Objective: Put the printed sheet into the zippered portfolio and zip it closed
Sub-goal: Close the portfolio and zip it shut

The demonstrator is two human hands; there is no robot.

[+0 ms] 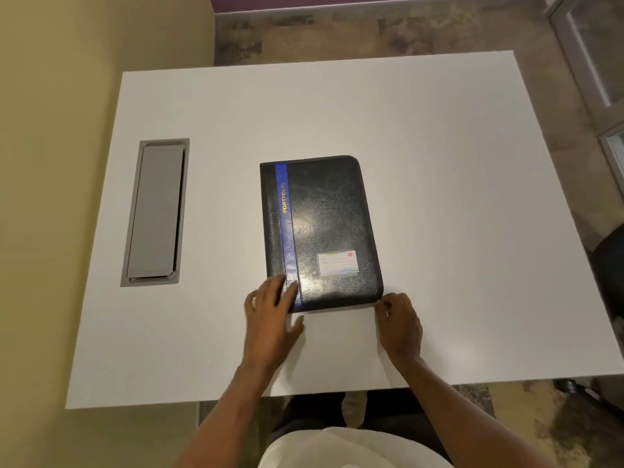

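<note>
A black zippered portfolio (pixel 324 231) with a blue stripe and the gold word PORTFOLIO lies closed in the middle of the white table (pixel 439 163). A small label card (pixel 337 264) sits on its cover near the front. My left hand (pixel 270 312) lies flat on the near left corner, fingers on the cover and thumb on the table beside the edge. My right hand (pixel 398 324) is at the near right corner, its fingertips pinched on the zipper pull, which is barely visible. No printed sheet is in sight.
A grey cable hatch (pixel 155 212) is set into the table at the left. A wall stands to the left of the table. A dark chair (pixel 611 265) stands at the right edge, with a glass door frame (pixel 574 62) behind it.
</note>
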